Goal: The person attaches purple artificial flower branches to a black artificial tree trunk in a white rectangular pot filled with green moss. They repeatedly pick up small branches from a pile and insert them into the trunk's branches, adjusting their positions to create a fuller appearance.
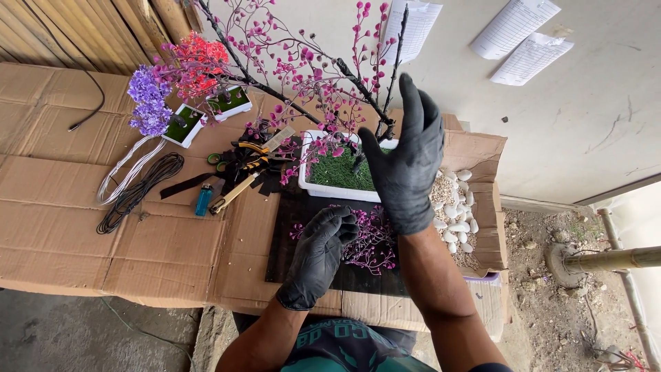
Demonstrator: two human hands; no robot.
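Note:
My left hand [322, 253], in a black glove, rests curled on the dark mat [282, 248], its fingers among loose pink flower sprigs [372, 244]; whether it pinches one I cannot tell. My right hand [406, 162], also gloved in black, is raised with fingers spread and holds nothing. It hovers in front of a white rectangular planter [313, 186] filled with green turf, from which a dark artificial tree with pink blossoms [310, 69] rises.
White pebbles [454, 213] fill a cardboard box at right. Pliers, a blue lighter [204, 200], black tape strips and coils of white and black wire [134, 186] lie on the cardboard-covered table. Two small planters hold purple [148, 100] and red [200, 62] flower trees at back left.

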